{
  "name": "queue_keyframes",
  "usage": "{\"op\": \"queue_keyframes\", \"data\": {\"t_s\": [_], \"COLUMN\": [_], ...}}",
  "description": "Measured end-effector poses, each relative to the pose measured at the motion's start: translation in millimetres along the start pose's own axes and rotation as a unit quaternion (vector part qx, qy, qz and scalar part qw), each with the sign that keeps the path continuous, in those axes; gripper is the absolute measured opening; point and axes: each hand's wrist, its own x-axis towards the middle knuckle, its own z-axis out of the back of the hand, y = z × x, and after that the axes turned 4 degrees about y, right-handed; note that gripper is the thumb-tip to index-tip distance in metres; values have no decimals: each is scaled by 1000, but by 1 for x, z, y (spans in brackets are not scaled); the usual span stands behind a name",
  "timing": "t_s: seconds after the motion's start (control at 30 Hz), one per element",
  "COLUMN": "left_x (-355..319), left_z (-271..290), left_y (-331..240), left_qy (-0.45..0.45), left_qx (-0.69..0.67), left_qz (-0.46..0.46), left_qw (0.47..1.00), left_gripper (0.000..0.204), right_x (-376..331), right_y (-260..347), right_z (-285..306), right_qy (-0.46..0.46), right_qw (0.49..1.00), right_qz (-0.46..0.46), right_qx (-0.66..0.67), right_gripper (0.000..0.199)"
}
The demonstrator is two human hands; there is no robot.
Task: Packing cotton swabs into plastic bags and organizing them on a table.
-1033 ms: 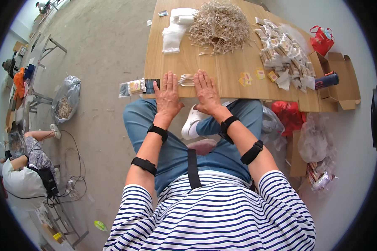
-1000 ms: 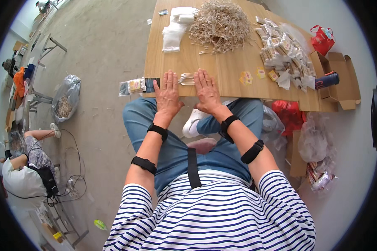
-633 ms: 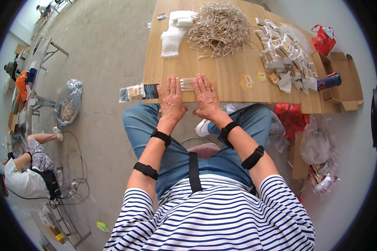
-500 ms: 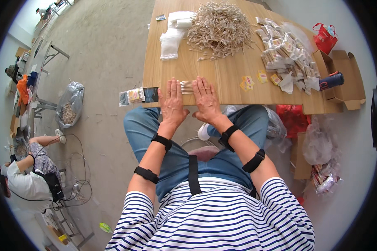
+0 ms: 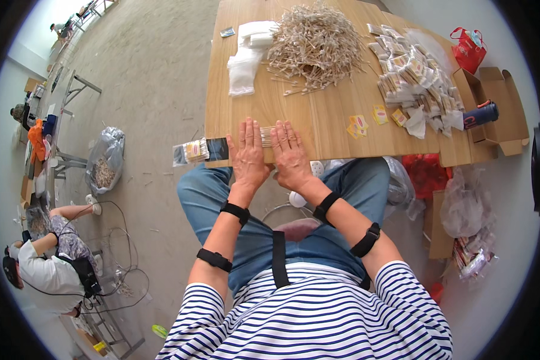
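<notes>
Left hand (image 5: 248,157) and right hand (image 5: 290,157) open and flat, side by side at the near edge of the table (image 5: 318,114). Between them, a small bundle of sticks (image 5: 267,135) (partly hidden under the fingers), with a clear packet (image 5: 199,150) just left.

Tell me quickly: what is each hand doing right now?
Left hand: open, flat on the table, touching the stick bundle.
Right hand: open, flat, touching the same bundle.

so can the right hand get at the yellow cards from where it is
Probably yes: the right hand lies flat on the table, and only bare wood lies between it and the yellow cards.
</notes>
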Motion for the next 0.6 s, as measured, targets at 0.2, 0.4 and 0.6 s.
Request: {"op": "queue_keyframes", "data": {"t_s": [0.2, 0.4, 0.6], "left_x": [1, 2, 2], "left_z": [1, 2, 1], "left_y": [1, -3, -3], "left_qy": [4, -6, 12], "left_qx": [-12, 17, -13], "left_qz": [-4, 2, 7], "left_qw": [1000, 1000, 1000], "left_gripper": [114, 108, 105], "right_x": [1, 3, 3], "right_y": [-3, 5, 3], "right_z": [-2, -5, -7], "right_qy": [4, -11, -16], "right_qw": [1000, 1000, 1000], "right_qz": [19, 3, 7], "right_qx": [-11, 2, -1], "right_gripper": [104, 102, 99]}}
